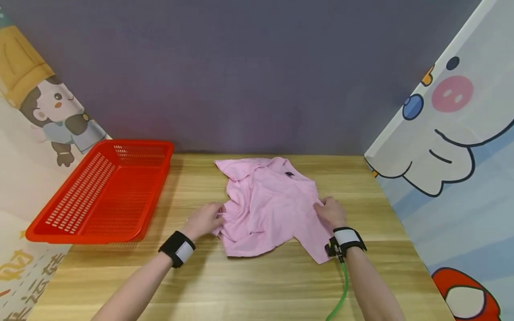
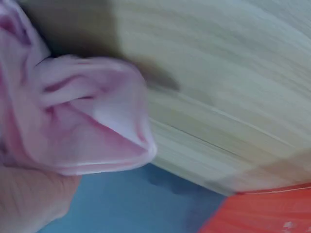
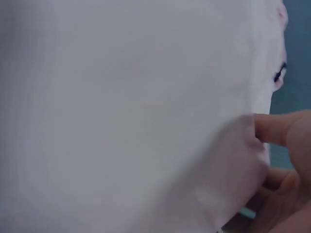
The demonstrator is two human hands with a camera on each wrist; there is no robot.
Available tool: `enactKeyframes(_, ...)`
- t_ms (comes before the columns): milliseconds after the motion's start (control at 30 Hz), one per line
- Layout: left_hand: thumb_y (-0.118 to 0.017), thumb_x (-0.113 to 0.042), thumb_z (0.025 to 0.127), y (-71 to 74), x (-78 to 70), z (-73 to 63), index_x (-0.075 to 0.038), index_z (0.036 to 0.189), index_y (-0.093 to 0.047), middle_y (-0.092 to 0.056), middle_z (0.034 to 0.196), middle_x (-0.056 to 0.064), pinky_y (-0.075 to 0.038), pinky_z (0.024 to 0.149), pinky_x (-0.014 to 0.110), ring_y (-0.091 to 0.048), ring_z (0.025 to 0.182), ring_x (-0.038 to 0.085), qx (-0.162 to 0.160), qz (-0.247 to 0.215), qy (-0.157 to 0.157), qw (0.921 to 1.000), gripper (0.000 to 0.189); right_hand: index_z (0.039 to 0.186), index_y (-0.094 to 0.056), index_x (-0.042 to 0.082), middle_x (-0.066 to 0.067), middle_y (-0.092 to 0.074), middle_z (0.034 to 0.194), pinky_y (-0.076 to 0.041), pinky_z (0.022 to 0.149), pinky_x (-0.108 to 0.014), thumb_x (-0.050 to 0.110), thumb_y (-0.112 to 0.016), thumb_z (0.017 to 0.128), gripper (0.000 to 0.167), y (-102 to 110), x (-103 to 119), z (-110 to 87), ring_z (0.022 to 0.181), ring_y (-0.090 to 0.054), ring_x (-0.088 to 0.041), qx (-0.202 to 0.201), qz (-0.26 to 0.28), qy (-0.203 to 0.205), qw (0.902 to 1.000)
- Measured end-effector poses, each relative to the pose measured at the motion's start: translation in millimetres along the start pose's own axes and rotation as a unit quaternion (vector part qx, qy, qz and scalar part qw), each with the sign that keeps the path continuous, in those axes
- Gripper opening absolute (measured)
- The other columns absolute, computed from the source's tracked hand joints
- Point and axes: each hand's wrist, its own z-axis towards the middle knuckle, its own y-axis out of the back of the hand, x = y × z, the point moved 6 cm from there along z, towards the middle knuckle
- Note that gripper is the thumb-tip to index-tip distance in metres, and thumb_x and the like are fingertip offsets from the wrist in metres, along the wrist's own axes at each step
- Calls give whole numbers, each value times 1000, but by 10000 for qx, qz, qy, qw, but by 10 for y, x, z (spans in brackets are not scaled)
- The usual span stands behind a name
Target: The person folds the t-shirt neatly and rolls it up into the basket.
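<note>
A pink T-shirt [image 1: 269,205] lies rumpled on the wooden table, its neckline with a dark label toward the back right. My left hand [image 1: 204,219] pinches the bunched cloth at the shirt's left edge. In the left wrist view, a folded flap of the pink cloth [image 2: 97,116] stands out beyond that hand [image 2: 34,199], whose fingertips are hidden. At the right edge, by the top of one sleeve, my right hand [image 1: 332,212] grips the fabric. The right wrist view has its thumb and fingers [image 3: 274,128] pinching the cloth's edge, with the sleeve filling most of that picture.
A red plastic basket [image 1: 150,214] with slotted sides stands at the left of the table [image 1: 257,290]. Behind rises a dark grey wall panel [image 1: 257,80], and cartoon-printed panels flank both sides. A green cable [image 1: 344,285] trails from the right wristband toward the front.
</note>
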Motion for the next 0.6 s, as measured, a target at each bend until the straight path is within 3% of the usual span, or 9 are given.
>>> enactKeyframes(67, -67, -10, 85, 203, 110, 49, -10, 99, -68, -68, 91, 9, -45, 61, 35, -58, 75, 21, -543, -314, 265, 9977, 14, 69, -51, 8, -1, -47, 65, -34, 57, -30, 26, -56, 93, 30, 50, -12, -5, 63, -47, -18, -51, 427, 144, 9990)
enactKeyframes(133, -64, -11, 89, 459, 226, 88, -8, 106, -68, -69, 100, 13, -48, 65, 41, -63, 82, 30, -1443, -475, 561, 9868, 18, 75, -58, 3, -1, -50, 67, -36, 56, -28, 20, -57, 91, 23, 124, -25, -12, 63, -48, -16, -222, 902, 253, 9954)
enactKeyframes(233, -60, -11, 94, 800, 348, 124, -7, 112, -67, -68, 111, 18, -47, 75, 53, -63, 95, 42, -2901, -522, 792, 9523, 20, 82, -61, -4, 1, -50, 66, -37, 55, -26, 15, -59, 90, 21, 238, -60, -33, 62, -46, -13, -584, 1603, 290, 9849)
enactKeyframes(300, -58, -10, 96, 937, 366, 137, -6, 113, -66, -65, 114, 20, -43, 83, 57, -59, 103, 46, -3575, -362, 707, 9305, 19, 88, -63, -6, 3, -51, 68, -38, 55, -25, 16, -60, 91, 22, 289, -82, -53, 62, -46, -11, -673, 1835, 269, 9803)
enactKeyframes(333, -57, -9, 96, 965, 359, 141, -5, 113, -65, -63, 115, 21, -41, 85, 57, -56, 104, 46, -3754, -244, 585, 9247, 19, 92, -63, -6, 3, -52, 70, -38, 54, -25, 18, -61, 92, 24, 299, -97, -59, 62, -46, -10, -642, 1891, 233, 9796)
enactKeyframes(367, -57, -8, 96, 967, 348, 137, -4, 113, -65, -61, 115, 21, -40, 86, 56, -54, 105, 46, -3831, -100, 473, 9225, 19, 95, -64, -7, 2, -53, 70, -37, 53, -24, 19, -62, 93, 26, 305, -112, -66, 60, -45, -9, -592, 1875, 242, 9802)
enactKeyframes(433, -59, -10, 96, 908, 320, 98, -4, 113, -65, -59, 116, 21, -40, 84, 54, -52, 104, 45, -3695, 181, 334, 9285, 19, 102, -64, -8, -2, -56, 75, -39, 53, -25, 21, -62, 94, 30, 299, -149, -83, 61, -45, -9, -376, 1867, 223, 9814)
enactKeyframes(500, -60, -15, 96, 791, 306, 34, -5, 113, -65, -60, 114, 20, -42, 81, 53, -54, 102, 44, -3282, 336, 278, 9436, 21, 111, -63, -9, -10, -63, 87, -42, 56, -24, 24, -63, 95, 37, 273, -201, -102, 66, -50, -10, -114, 1867, 188, 9822)
enactKeyframes(600, -65, -32, 94, 578, 330, -91, -7, 113, -64, -62, 111, 20, -48, 77, 54, -58, 101, 44, -2348, 623, 482, 9688, 32, 124, -57, -13, -26, -62, 116, -45, 67, -22, 30, -62, 97, 50, 234, -294, -134, 86, -57, -17, 332, 2004, 68, 9791)
